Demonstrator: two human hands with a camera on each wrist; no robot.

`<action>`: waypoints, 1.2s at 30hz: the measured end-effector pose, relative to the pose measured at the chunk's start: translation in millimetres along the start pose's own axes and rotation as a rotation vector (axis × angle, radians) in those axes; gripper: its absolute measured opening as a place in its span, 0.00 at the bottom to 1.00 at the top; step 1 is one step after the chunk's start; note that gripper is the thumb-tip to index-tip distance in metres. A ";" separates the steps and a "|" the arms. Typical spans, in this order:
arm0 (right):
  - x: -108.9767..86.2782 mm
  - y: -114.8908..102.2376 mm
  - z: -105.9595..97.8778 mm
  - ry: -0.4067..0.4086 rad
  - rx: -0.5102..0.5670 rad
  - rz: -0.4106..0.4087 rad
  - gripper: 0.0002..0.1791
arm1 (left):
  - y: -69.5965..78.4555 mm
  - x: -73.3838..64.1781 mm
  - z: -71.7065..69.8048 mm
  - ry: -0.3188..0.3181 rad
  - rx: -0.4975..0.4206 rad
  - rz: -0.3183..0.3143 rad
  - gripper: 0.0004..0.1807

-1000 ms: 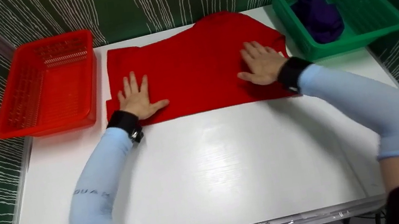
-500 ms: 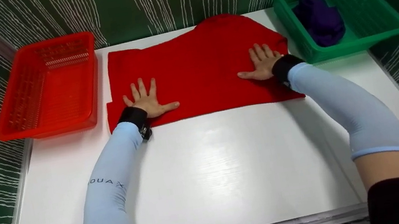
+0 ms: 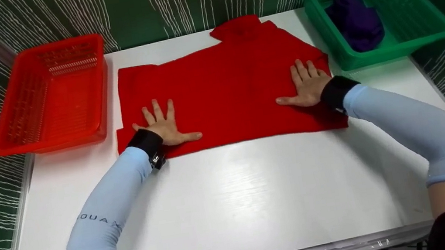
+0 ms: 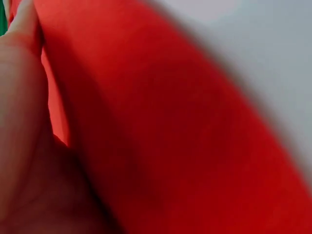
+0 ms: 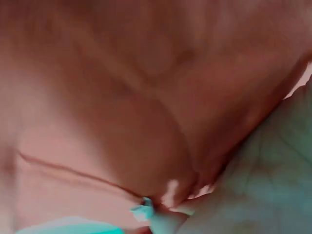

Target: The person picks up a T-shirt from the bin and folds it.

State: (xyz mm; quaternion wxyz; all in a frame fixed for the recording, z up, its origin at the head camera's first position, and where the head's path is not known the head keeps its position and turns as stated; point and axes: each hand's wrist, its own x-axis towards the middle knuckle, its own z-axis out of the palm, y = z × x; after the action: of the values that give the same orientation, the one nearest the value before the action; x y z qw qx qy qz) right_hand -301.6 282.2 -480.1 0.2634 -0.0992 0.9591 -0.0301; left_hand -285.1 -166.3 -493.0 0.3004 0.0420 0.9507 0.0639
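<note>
Dragging the red garment [image 3: 221, 85] toward yourself was the main change in the last half second. Its near edge came closer to you, farther out past the near side of the green basket [image 3: 388, 52]. At its far edge, what had looked like a smooth hump became a distinct flap [image 3: 236, 28], probably the collar.

The garment lay on the white table [image 3: 239, 206], just left of the green basket; contact between them, couldn't tell. Your right hand [image 3: 309, 87] rested on the end beside that basket, your left hand [image 3: 166, 129] on the end farther from it. Neither hand grasped anything: palms down, fingers spread, cloth pressed from above. The purple cloth [image 3: 360, 27] sat inside the green basket; the red basket [image 3: 65, 108] stood well apart from it, to the left.

For the work, likely a gain: the body looked mostly flat and nearer your reach, though the flap and uneven outline suggested straightening remained. Both wrist views too blurry to add much.
</note>
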 end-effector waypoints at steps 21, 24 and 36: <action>-40.5 -36.2 -34.6 -0.002 -0.174 -0.052 0.58 | -13.1 -33.9 -71.7 0.277 -0.008 0.118 0.31; -12.9 -31.2 -53.0 0.061 -0.116 -0.124 0.55 | -30.8 -2.4 -90.7 0.411 -0.020 0.125 0.24; 55.2 -4.3 -56.7 0.000 0.011 0.006 0.76 | -72.0 82.0 -73.5 0.108 -0.210 0.015 0.46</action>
State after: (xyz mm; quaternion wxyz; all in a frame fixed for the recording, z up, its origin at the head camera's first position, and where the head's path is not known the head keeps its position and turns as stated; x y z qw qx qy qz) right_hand -376.3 266.9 -458.4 0.2643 -0.0947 0.9591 -0.0347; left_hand -397.3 -234.9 -490.3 0.2512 0.0140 0.9532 0.1674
